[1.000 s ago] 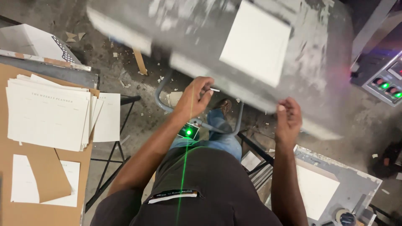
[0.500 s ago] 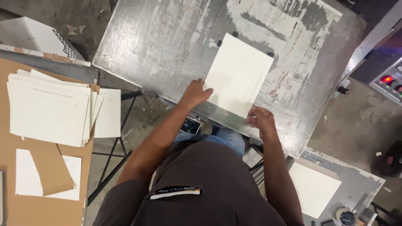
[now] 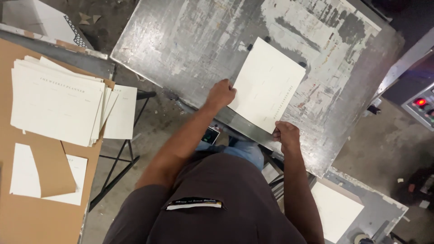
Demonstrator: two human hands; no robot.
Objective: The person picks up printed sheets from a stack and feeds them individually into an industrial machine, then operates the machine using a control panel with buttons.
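A print workshop: a scuffed, paint-worn metal desk (image 3: 190,40), a stack of printed sheets (image 3: 56,101) left of it, a lit machine control panel (image 3: 420,106) to its right, dusty concrete floor below.

fingers (image 3: 212,103) curled under hand, control panel (image 3: 422,106) cut by right edge

both arms outstretched forward, left hand (image 3: 220,94) and right hand (image 3: 285,134) loosely curled
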